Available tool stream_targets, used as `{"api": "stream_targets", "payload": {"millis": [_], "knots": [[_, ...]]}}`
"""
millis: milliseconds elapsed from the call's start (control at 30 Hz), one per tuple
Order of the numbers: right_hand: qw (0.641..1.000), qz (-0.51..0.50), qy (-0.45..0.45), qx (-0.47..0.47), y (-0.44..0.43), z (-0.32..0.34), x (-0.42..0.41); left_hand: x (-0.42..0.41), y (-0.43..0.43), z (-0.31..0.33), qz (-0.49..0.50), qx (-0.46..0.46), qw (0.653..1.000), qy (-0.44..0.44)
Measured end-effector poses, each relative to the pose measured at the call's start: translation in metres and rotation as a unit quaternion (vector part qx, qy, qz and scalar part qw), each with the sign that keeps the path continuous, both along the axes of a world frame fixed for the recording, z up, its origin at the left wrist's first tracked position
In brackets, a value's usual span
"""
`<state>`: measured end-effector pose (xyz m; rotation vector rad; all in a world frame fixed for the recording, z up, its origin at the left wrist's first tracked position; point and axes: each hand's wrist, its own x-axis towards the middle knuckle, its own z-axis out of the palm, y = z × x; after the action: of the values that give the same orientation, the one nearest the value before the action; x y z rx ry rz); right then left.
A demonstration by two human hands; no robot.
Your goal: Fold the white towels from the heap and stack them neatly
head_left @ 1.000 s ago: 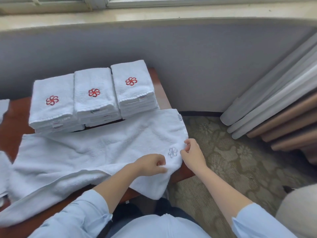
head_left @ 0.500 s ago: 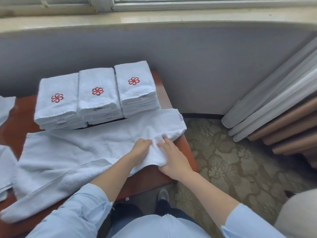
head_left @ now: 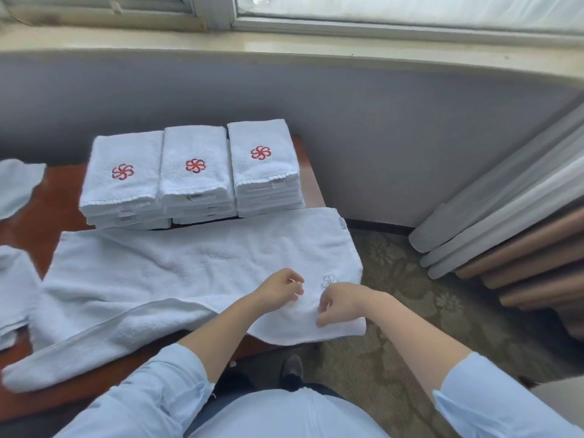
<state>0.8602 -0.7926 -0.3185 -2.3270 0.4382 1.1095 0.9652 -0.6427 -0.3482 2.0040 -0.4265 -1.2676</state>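
Observation:
A white towel (head_left: 196, 267) lies spread lengthwise over the brown table (head_left: 57, 197), with its right end hanging past the table's edge. A pale embroidered flower shows near that end. My left hand (head_left: 279, 292) sits on the towel just left of the flower, fingers curled and pinching the cloth. My right hand (head_left: 343, 303) is beside it on the right and pinches the towel's near right corner. Behind the towel stand three stacks of folded white towels with red flower emblems: left (head_left: 123, 191), middle (head_left: 196, 184) and right (head_left: 262, 172).
More loose white towels lie at the table's left edge (head_left: 15, 289) and far left (head_left: 19, 184). A grey wall (head_left: 379, 137) under a window sill runs behind the table. Bunched curtains (head_left: 505, 222) hang at the right over patterned carpet (head_left: 410, 327).
The towel's right corner, bunched under both hands half a second ago, lies spread again with the pale flower showing. My hands have moved apart and toward the near edge.

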Motion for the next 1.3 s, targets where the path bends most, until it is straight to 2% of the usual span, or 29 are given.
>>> {"api": "stream_targets", "payload": {"millis": [200, 433, 600, 833, 1000, 1100, 1200, 1300], "knots": [[0.979, -0.016, -0.201, -0.036, 0.049, 0.001, 0.058, 0.035, 0.063, 0.008, 0.145, -0.018, 0.986, -0.081], [0.972, 0.032, -0.231, 0.036, 0.123, -0.007, 0.119, 0.063, 0.173, 0.017, 0.335, 0.029, 0.924, -0.184], [0.964, 0.095, -0.238, 0.067, 0.188, -0.011, 0.158, 0.076, 0.253, 0.017, 0.386, 0.078, 0.894, -0.215], [0.963, 0.123, -0.227, 0.081, 0.286, -0.017, 0.199, 0.106, 0.355, 0.006, 0.362, 0.195, 0.868, -0.279], [0.969, 0.137, -0.197, 0.061, 0.341, -0.033, 0.216, 0.135, 0.403, -0.01, 0.275, 0.25, 0.903, -0.213], [0.969, 0.159, -0.186, 0.043, 0.361, -0.043, 0.218, 0.148, 0.415, -0.022, 0.231, 0.258, 0.915, -0.206], [0.967, 0.141, -0.208, 0.026, 0.367, -0.052, 0.213, 0.155, 0.418, -0.029, 0.176, 0.25, 0.929, -0.21], [0.972, 0.108, -0.208, 0.019, 0.374, -0.05, 0.214, 0.164, 0.42, -0.026, 0.164, 0.206, 0.937, -0.228]]}}
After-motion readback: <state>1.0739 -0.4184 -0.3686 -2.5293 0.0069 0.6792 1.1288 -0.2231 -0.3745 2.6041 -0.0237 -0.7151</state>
